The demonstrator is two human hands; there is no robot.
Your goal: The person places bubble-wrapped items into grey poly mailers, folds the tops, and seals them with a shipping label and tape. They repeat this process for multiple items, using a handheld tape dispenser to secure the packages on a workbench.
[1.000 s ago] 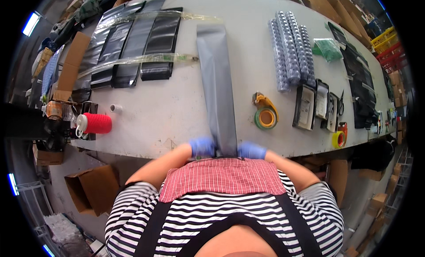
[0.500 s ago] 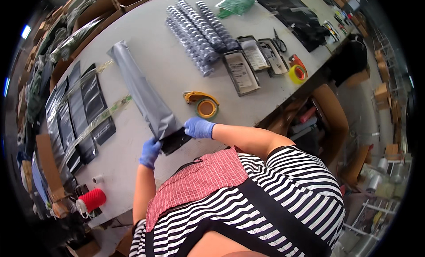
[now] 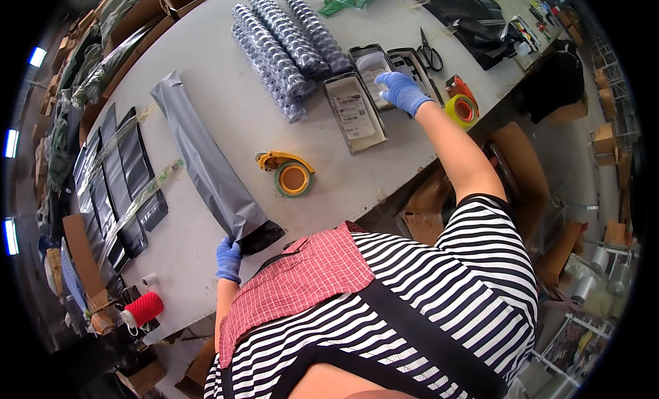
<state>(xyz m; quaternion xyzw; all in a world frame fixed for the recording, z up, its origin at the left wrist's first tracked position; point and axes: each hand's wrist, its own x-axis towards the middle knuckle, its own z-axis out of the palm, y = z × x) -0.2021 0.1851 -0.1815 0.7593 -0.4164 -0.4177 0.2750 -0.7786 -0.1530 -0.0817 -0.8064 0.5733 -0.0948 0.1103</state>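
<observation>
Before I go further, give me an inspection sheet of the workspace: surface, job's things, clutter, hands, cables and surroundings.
Surface: pale grey tabletop, bearing the items below.
Job's things: long grey plastic bag lying flat, its dark inside showing at the near end; three open black rectangular trays, printed paper in the leftmost.
Clutter: yellow metal tape dispenser; clear bubble-wrap rolls; black-handled scissors; red bottle with white lid; flat black plastic sleeves.
Hands: left blue-gloved hand grips the bag's near end; right blue-gloved hand is over the trays, contact unclear.
Cables: nothing seen.
Surroundings: brown cardboard boxes beyond the table.
</observation>
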